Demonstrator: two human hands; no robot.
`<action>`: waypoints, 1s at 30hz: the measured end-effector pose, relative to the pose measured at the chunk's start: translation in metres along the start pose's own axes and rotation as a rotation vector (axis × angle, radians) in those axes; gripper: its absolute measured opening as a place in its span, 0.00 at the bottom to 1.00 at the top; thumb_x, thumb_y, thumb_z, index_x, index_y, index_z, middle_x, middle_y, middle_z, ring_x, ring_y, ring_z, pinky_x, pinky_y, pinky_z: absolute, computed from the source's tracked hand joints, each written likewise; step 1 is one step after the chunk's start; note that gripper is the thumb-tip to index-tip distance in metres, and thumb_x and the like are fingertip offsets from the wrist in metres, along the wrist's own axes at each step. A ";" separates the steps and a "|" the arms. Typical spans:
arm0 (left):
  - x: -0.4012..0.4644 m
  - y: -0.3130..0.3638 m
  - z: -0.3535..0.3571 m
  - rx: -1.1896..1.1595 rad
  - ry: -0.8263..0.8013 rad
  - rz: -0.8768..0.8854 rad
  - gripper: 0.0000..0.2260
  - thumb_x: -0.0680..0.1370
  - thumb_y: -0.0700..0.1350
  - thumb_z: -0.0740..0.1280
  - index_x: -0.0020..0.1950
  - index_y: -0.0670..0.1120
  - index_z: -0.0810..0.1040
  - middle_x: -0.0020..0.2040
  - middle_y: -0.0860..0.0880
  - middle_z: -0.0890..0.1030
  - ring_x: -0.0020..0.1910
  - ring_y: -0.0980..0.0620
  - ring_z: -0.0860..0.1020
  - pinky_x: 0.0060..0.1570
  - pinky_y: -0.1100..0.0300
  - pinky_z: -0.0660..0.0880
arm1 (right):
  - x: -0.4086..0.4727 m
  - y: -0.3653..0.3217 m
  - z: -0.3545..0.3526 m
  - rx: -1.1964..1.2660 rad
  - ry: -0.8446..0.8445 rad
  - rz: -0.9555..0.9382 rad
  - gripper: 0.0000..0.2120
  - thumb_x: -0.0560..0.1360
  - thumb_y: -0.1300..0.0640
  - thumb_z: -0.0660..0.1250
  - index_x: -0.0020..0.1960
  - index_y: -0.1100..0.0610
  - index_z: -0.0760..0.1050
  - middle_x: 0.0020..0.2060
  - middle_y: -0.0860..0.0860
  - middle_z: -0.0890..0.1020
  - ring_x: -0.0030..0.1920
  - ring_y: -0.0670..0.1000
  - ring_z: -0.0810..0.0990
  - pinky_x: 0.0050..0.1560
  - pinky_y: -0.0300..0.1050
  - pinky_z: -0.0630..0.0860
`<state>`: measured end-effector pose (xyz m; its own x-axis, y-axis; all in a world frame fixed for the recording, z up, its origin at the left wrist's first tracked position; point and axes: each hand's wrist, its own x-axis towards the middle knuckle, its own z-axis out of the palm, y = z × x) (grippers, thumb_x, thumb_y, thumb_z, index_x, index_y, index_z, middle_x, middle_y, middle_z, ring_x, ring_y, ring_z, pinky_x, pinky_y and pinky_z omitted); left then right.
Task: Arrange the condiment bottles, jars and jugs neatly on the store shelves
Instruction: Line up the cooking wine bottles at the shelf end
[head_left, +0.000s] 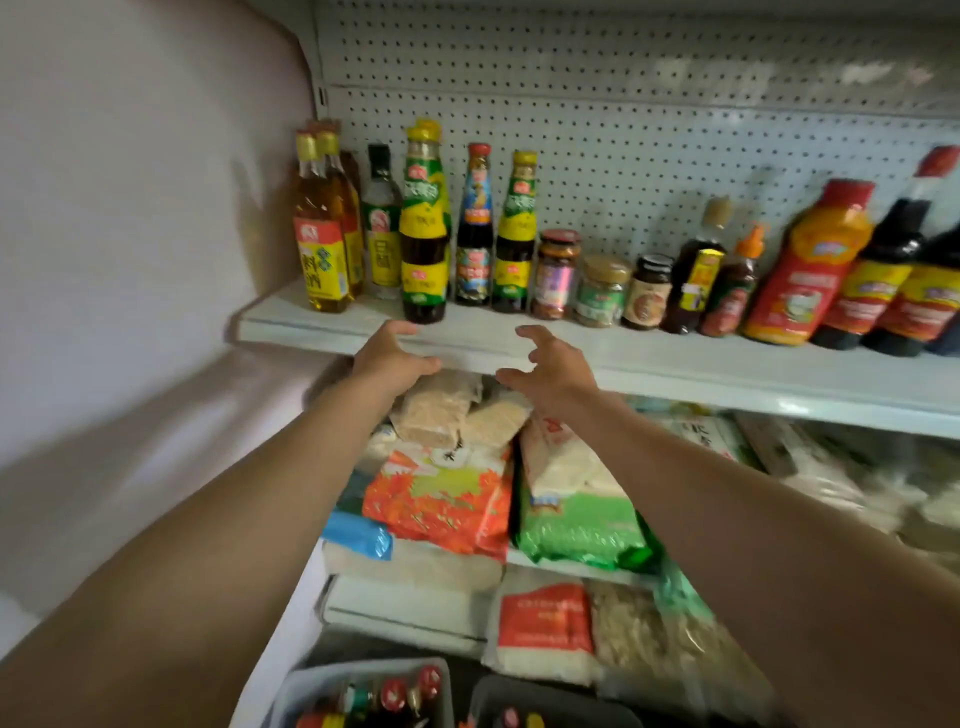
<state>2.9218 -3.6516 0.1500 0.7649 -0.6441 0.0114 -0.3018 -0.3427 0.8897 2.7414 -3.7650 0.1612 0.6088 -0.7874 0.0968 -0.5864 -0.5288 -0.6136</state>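
Note:
A white shelf (649, 358) carries a row of condiments. At its left stand yellow oil bottles (322, 249), a clear bottle (382, 228), a dark bottle with a green-yellow label (425, 228) at the front, a blue-labelled sauce bottle (474, 234) and a second green-yellow bottle (515, 239). Three jars (602, 291) follow, then an orange squeeze bottle (805, 265) and dark soy bottles (883, 275). My left hand (392, 358) hovers open just below the front dark bottle. My right hand (548, 369) is open beside it, holding nothing.
Bags of rice and grain (447, 499) are piled on the shelf below. Two grey bins (363, 696) with more bottles sit on the floor at the bottom. A pale wall (130, 260) closes the left side; a pegboard (623, 130) backs the shelf.

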 end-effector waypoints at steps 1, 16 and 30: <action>-0.014 0.000 0.018 -0.003 -0.020 0.001 0.26 0.70 0.46 0.78 0.65 0.52 0.73 0.59 0.44 0.79 0.49 0.47 0.78 0.43 0.57 0.75 | -0.013 0.016 -0.008 -0.032 -0.012 0.008 0.34 0.75 0.45 0.72 0.77 0.45 0.63 0.63 0.55 0.76 0.55 0.57 0.80 0.55 0.54 0.80; -0.224 -0.117 0.247 0.369 -0.409 -0.223 0.37 0.70 0.49 0.78 0.76 0.50 0.66 0.70 0.44 0.75 0.66 0.42 0.74 0.60 0.54 0.73 | -0.196 0.305 0.007 -0.119 -0.270 0.401 0.34 0.73 0.44 0.73 0.75 0.50 0.66 0.64 0.60 0.76 0.62 0.62 0.77 0.58 0.50 0.76; -0.255 -0.328 0.417 0.357 -0.692 -0.402 0.30 0.74 0.51 0.75 0.74 0.51 0.69 0.67 0.44 0.76 0.64 0.46 0.76 0.65 0.52 0.72 | -0.267 0.506 0.189 0.045 -0.387 0.803 0.28 0.75 0.41 0.70 0.71 0.51 0.72 0.61 0.52 0.80 0.60 0.54 0.79 0.49 0.45 0.74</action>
<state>2.5883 -3.6604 -0.3355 0.3696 -0.6593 -0.6548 -0.3325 -0.7519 0.5693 2.3834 -3.7626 -0.3232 0.1654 -0.7488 -0.6418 -0.8973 0.1559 -0.4130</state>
